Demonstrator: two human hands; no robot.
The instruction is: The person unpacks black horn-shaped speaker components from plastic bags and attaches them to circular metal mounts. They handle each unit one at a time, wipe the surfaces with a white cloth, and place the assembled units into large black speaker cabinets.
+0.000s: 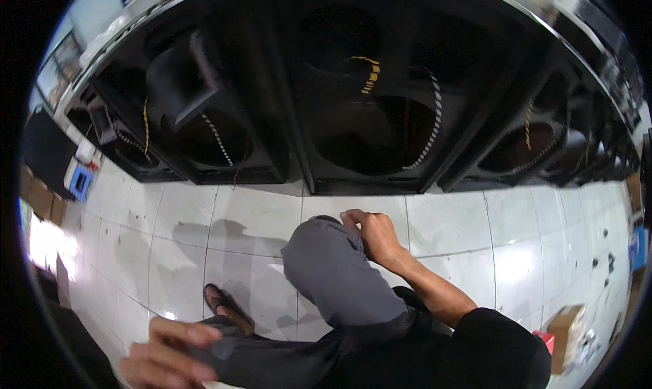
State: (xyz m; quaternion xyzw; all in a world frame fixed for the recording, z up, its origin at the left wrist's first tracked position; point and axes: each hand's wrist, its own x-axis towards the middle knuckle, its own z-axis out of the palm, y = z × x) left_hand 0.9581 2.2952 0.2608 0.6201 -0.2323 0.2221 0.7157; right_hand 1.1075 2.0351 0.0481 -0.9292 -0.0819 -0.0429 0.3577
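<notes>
My right hand [373, 234] is beside my bent right knee [319, 253] in grey trousers. Its fingers are curled in, and whatever they hold, if anything, is hidden. At the lower left, my left hand [170, 355] is raised over my left leg, a little blurred, with its fingers loosely bent and apart and nothing visible in them. Directly ahead stands a black speaker cabinet [309, 178] with round openings. From it hang a yellow-and-black wire [373, 73] and a white-and-black twisted wire [436, 110]. Neither hand touches the cabinet.
More black cabinets line up on both sides. On the left one, a dark square-framed part [190, 76] sticks out. A blue stool [81, 183] stands far left, a cardboard box [564, 331] lower right. Small dark bits [610, 261] lie on the white tiles.
</notes>
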